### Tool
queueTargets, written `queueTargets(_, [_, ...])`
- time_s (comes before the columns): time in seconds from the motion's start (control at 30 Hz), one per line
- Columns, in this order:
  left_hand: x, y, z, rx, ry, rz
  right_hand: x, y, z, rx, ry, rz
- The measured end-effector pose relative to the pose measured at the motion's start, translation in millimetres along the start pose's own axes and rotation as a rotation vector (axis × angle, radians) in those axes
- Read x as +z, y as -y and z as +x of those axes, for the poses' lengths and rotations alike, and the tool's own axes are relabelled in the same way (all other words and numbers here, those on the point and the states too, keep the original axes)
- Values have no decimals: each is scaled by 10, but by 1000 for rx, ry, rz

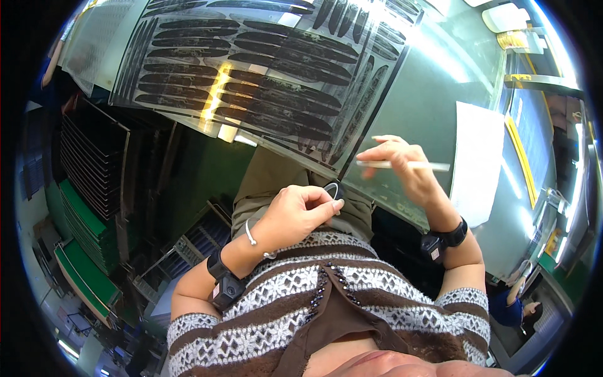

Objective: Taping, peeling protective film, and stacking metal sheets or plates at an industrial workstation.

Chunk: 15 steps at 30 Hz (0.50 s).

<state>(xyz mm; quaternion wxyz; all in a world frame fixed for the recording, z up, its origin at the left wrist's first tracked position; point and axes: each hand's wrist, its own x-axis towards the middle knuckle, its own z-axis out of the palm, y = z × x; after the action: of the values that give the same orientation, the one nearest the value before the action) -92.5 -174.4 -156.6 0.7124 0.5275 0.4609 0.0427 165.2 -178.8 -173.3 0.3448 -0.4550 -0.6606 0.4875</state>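
Observation:
My left hand is in front of my waist, thumb and fingertips pinched together on a small pale loop. What the loop belongs to is not clear, as the fingers hide part of it. To the right, my right hand is raised over the greenish glass tabletop, its fingers closed around a slim white pen-like stick. The stick lies nearly level across the fingers, and the fingertips are blurred. Ahead of both hands lies a framed clear sheet covered in long dark leaf-shaped patterns.
White paper lies on the glass tabletop at the right, beside a yellow strip. Racks of dark trays and green boards stand at the left. Another person is at the lower right.

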Motion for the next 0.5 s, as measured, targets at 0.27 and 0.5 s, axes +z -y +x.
queueTargets(0.27, [24,4,50,534,-181,426,126,-91,-47,-95,24,-273])
queueTargets(0.5, [45,31,66,495,-109,351,111,-112,-34,-66,23,-235])
